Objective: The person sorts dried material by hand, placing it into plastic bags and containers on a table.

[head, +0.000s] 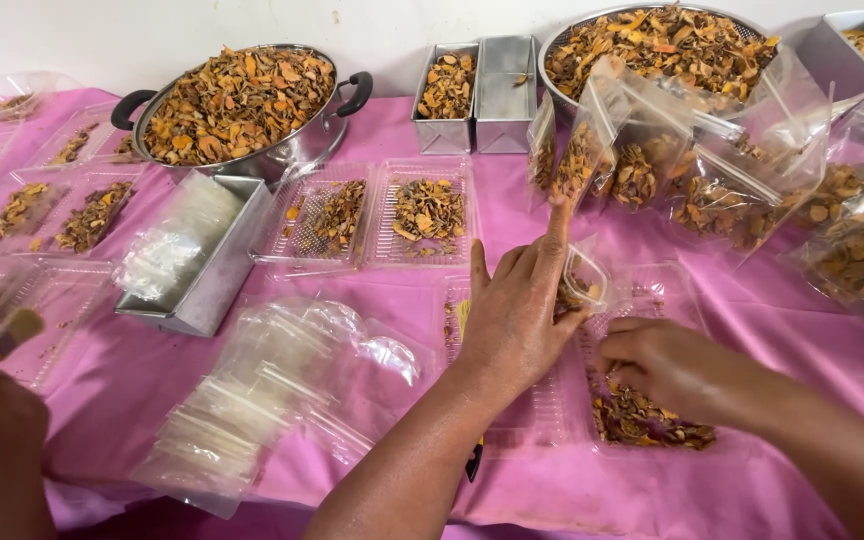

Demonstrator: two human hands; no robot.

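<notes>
step: bagging dried orange chips, I'd say | left hand (514, 318) grip pinches small clear bag (584, 280) open above clear tray (552, 410) on pink tabletop (372, 140) | right hand (657, 362) fingers curled over chips (642, 418), closed grip unclear | next: probably needs a scoop aimed into that bag mouth

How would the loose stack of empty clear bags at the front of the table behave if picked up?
The stack of clear bags is thin film, fanned out and slumping, so it would probably flop and feel very light. The glossy layers already lie slid askew, so some would likely slip out unless pinched firmly.
</notes>
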